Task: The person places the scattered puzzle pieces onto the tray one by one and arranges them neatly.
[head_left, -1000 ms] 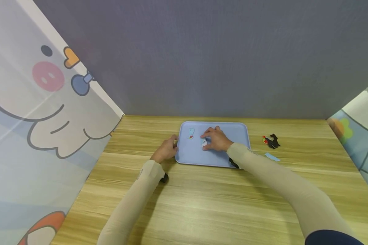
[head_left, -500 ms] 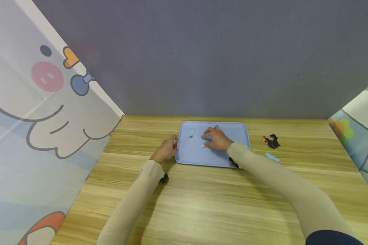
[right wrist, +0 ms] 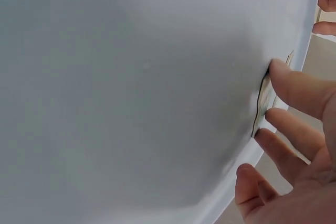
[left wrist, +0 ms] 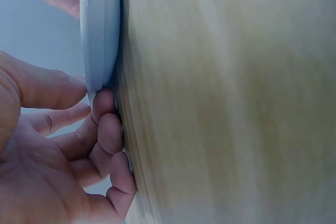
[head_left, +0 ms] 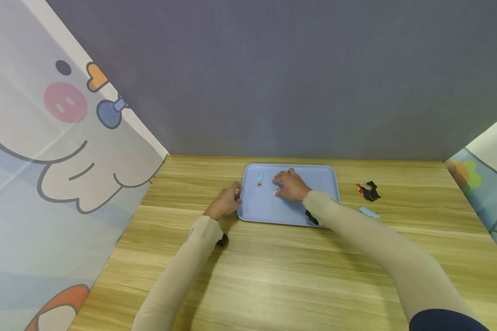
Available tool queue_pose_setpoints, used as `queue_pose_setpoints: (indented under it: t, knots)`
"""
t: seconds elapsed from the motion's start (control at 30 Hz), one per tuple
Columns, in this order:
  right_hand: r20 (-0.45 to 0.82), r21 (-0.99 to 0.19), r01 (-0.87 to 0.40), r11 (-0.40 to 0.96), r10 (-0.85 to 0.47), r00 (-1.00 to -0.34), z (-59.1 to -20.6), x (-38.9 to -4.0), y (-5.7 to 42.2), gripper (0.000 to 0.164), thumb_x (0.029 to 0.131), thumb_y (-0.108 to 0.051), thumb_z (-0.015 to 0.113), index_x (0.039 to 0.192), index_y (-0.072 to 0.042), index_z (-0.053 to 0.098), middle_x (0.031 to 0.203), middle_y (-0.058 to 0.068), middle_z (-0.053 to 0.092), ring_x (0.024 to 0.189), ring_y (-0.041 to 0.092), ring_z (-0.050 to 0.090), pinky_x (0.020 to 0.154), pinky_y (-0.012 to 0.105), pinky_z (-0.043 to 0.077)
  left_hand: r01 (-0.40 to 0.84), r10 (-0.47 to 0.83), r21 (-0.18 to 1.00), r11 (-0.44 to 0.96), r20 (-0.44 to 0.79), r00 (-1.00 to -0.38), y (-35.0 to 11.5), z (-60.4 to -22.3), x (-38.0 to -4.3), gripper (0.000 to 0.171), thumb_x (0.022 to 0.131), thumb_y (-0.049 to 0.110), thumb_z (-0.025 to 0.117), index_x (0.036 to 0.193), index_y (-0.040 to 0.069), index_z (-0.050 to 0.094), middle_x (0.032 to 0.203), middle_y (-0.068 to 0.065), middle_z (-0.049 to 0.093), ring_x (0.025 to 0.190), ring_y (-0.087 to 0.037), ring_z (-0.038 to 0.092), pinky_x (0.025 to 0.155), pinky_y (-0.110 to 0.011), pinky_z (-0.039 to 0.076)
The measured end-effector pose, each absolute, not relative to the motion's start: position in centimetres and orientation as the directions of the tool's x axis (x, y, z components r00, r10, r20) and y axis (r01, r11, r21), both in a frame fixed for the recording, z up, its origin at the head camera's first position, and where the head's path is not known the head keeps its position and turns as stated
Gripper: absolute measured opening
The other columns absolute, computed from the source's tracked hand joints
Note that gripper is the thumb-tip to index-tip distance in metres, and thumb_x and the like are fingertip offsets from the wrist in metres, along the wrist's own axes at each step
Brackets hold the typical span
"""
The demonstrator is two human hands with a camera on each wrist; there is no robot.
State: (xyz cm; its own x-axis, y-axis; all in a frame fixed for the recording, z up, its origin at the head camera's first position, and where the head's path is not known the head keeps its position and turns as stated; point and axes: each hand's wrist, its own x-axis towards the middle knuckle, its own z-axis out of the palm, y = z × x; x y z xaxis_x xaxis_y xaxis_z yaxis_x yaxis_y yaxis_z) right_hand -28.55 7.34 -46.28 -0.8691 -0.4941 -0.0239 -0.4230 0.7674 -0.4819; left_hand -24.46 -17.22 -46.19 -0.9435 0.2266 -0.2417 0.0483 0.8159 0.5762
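Note:
A light blue tray point(head_left: 257, 211) lies on the wooden table. At its left edge, my left hand point(head_left: 225, 202) grips the rim, thumb on top and curled fingers against the side in the left wrist view. My right hand point(head_left: 293, 186) is over the middle of the tray. Between thumb and fingertips it pinches a small flat puzzle piece point(right wrist: 263, 100) with a wavy dark edge, partly hidden by the fingers. Left of that hand, a light blue puzzle piece point(head_left: 259, 179) with a red spot lies flat on the tray.
On the table right of the tray lie a black puzzle piece point(head_left: 371, 191), a red and green one point(head_left: 360, 189) touching or close beside it, and a light blue strip point(head_left: 369, 212). A grey panel point(head_left: 298, 82) rises behind the table, and a cartoon-printed wall point(head_left: 66, 184) stands at left.
The piece at my right fingertips has turned, showing white at first and then a light blue face with red. The right hand has shifted slightly. My left hand keeps its place on the rim.

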Motion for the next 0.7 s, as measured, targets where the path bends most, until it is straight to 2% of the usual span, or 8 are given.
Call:
queue_pose_setpoints:
  t: [0.23, 0.53, 0.7]
  knots:
    - [0.001, -0.501, -0.381, 0.777, -0.440, -0.898, -46.4, -29.6, 6.7, 0.037, 0.078, -0.016, 0.078, 0.111, -0.003, 0.068, 0.127, 0.013, 0.057, 0.122, 0.037, 0.038, 0.101, 0.050, 0.030, 0.060, 0.237, 0.575, 0.816, -0.238, -0.942, -17.3, -46.3, -24.6, 0.039, 0.092, 0.005, 0.056, 0.128, 0.007, 0.041, 0.084, -0.009, 0.057, 0.067, -0.020, 0.055, 0.058, -0.029, 0.046]
    - [-0.016, -0.473, -0.368, 0.801, -0.426, -0.905, -46.0, -30.2, 6.1, 0.039, 0.080, -0.016, 0.077, 0.116, -0.005, 0.067, 0.130, 0.014, 0.055, 0.124, 0.038, 0.036, 0.100, 0.051, 0.030, 0.070, 0.241, 0.577, 0.814, -0.225, -0.944, -17.4, -46.3, -24.5, 0.039, 0.092, 0.005, 0.056, 0.128, 0.007, 0.042, 0.086, -0.009, 0.058, 0.069, -0.020, 0.056, 0.060, -0.030, 0.047]
    - [0.022, -0.489, -0.392, 0.779, -0.438, -0.899, -46.3, -30.1, 6.5, 0.041, 0.078, -0.018, 0.078, 0.115, -0.003, 0.067, 0.129, 0.015, 0.055, 0.124, 0.036, 0.038, 0.101, 0.049, 0.029, 0.065, 0.242, 0.582, 0.811, -0.231, -0.943, -17.4, -46.1, -24.4, 0.039, 0.092, 0.005, 0.056, 0.127, 0.006, 0.042, 0.087, -0.010, 0.059, 0.070, -0.020, 0.057, 0.061, -0.030, 0.048]
